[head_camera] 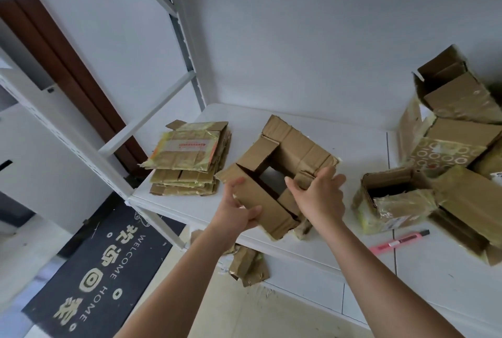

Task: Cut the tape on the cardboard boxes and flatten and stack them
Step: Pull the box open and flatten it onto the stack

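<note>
Both hands grip the open box (274, 174): left hand (239, 211) fingers curl round its near wall, right hand (320, 196) fingers pinch a flap; press opposite corners together to collapse it flat.

Both forearms extend from the lower edge of the frame toward its centre. The left hand (239, 211) is curled, thumb uppermost, in a grip. The right hand (320, 196) is curled, fingers pinching forward, slightly higher.
</note>
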A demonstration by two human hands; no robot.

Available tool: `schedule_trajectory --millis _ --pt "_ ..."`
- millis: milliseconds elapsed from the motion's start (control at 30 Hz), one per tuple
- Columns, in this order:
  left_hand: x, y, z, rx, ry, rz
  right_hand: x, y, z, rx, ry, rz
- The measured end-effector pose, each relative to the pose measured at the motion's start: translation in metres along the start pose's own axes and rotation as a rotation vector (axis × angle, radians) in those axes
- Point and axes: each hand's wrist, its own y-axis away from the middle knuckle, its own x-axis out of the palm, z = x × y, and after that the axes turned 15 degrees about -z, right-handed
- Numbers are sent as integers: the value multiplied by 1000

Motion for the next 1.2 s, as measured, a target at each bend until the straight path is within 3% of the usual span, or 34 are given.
schedule_trajectory --millis 167,300,367,567,800,900,967,1067,1133,1200 --pt "-15 3 9 24 -94 -9 12 1 15 -73 112 41" --pt "-23 -4 10 345 -884 -268 5 7 16 -193 87 34" --pt "-20 -9 8 423 -1041 -285 -3 11 17 -272 27 38" --pt "-8 -25 8 372 -709 -326 -27 12 0 -440 -332 63" --pt "3 -21 26 390 -487 -512 -29 12 -35 -411 -387 43" --pt "-5 -19 23 350 -307 -401 -33 6 -44 -416 -392 98" --pt "-25 -23 21 173 -91 -206 -39 -5 -52 -355 -367 172" --pt "-64 -32 26 -148 213 130 -49 -18 -63 -274 -270 474" --pt "-77 -39 26 -239 277 145 -51 -24 -67 -179 -272 567" --pt "-76 -50 22 -224 219 58 -50 -29 -63 -49 -354 520"
